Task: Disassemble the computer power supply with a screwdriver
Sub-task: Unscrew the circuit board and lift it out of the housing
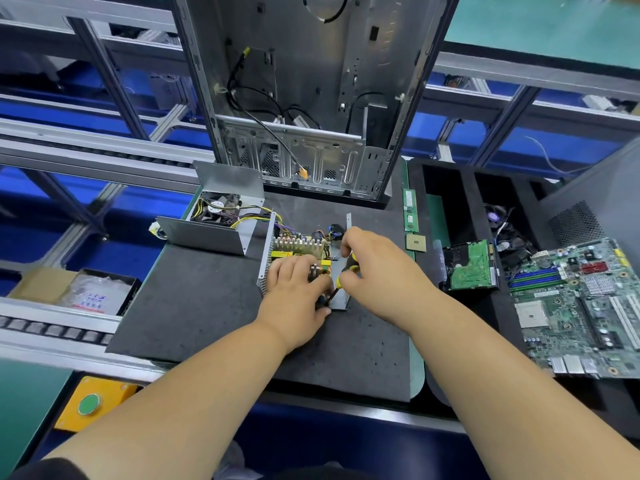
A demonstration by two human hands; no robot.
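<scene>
Left hand [296, 292] presses flat on the power supply [301, 251]; right hand [375, 268] grips the screwdriver [348, 268] beside it. Advise keeping the tool upright.

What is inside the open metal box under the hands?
Inside the power supply show finned metal heat sinks, yellow parts and coloured wires. The left hand and the right hand, gripping the screwdriver, cover the rest.

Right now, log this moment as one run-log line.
left hand: steadies power supply | right hand: grips screwdriver | cover: off
</scene>
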